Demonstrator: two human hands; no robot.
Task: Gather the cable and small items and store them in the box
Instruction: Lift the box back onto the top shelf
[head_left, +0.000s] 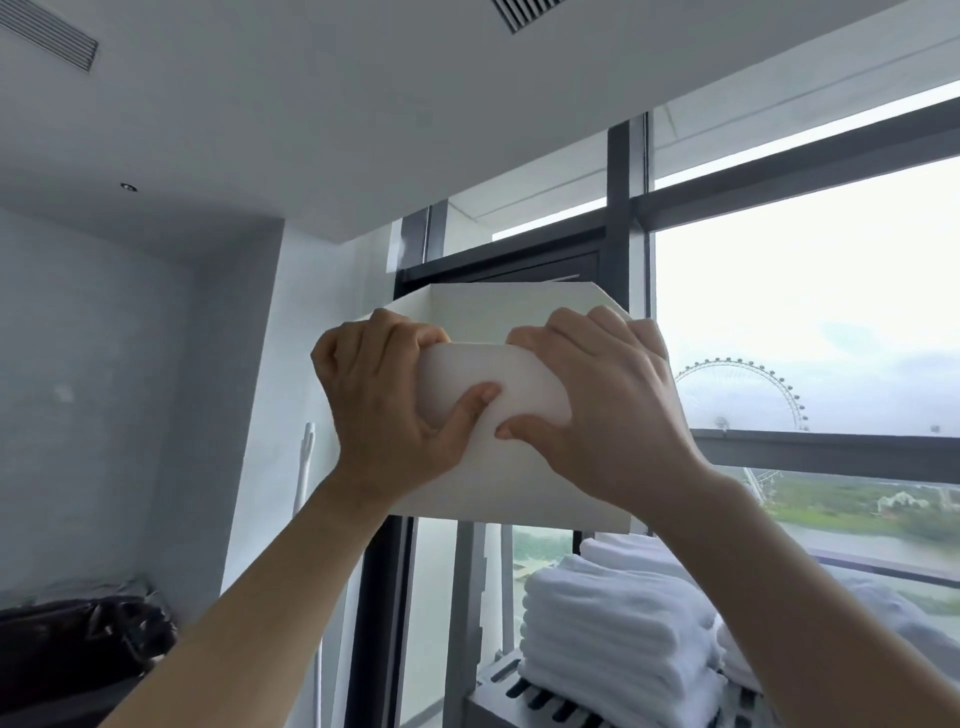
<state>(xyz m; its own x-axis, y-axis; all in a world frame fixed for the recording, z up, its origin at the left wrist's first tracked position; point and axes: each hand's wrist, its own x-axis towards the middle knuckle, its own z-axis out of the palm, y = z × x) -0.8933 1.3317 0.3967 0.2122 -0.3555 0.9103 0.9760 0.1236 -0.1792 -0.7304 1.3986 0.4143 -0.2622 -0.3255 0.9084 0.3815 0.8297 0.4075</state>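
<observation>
Box (519, 483) gripped by left hand (384, 410), right hand (608, 410).

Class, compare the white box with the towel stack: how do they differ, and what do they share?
The white box is held aloft by the left hand and right hand; the towel stack rests on a grey rack. The white box has flat, straight-edged panels; the towel stack has soft, rounded folds. Both are white.
</observation>
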